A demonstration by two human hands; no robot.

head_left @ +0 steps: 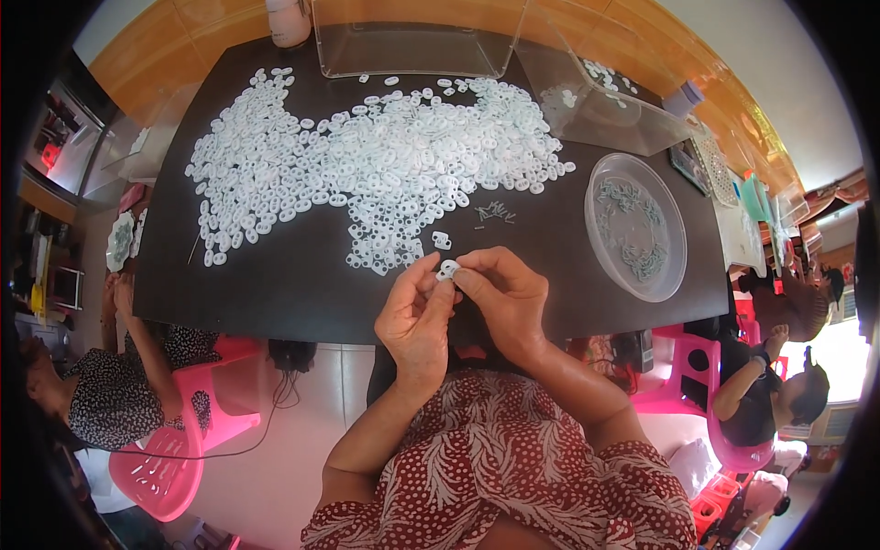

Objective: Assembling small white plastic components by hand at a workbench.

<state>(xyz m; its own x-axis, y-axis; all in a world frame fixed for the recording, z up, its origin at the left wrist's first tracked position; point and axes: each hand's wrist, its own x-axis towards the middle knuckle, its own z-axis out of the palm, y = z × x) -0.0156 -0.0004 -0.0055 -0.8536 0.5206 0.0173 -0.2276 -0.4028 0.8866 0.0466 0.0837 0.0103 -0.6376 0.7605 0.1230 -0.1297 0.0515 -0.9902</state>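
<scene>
Close to the table's near edge, my left hand point(414, 321) and my right hand point(510, 295) meet. Between their fingertips they pinch a small white oval plastic piece with two holes point(447, 269). Just beyond it another white piece point(441, 240) lies alone on the dark table. Behind that spreads a large heap of white plastic pieces point(403, 137), some oval with two holes, others flatter. A few small grey metal screws or pins point(495, 213) lie loose ahead of my right hand. Whether one is between my fingers is hidden.
A round clear tray point(680, 247) holds more small metal parts on the right. Clear plastic bins point(412, 71) stand along the far side, near a white bottle point(289, 23). People sit at left point(119, 385) and right point(779, 390) on pink chairs.
</scene>
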